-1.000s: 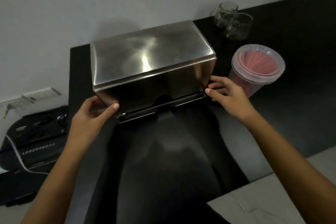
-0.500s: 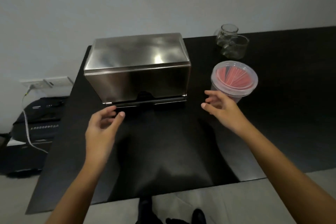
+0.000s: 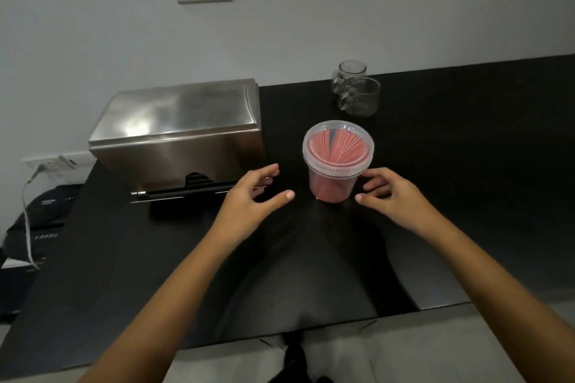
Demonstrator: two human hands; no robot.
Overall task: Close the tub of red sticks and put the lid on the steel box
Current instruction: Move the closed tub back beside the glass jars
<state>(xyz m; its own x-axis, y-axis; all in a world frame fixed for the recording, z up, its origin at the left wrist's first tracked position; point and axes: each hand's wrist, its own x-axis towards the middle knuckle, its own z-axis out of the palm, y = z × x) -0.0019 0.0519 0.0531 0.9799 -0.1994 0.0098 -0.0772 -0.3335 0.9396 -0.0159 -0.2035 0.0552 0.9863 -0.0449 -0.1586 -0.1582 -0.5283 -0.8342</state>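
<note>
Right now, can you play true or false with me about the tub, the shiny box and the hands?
1. The tub of red sticks has a clear lid on it. True.
2. The left hand is gripping the steel box. False: it is open on the near side of the box, between box and tub, holding nothing.
3. The steel box has its lid on. True.
4. The right hand is lifting the tub. False: the tub stands on the black table, and the hand is open just to its right.
5. Two glass jars stand behind the tub. True.
</note>
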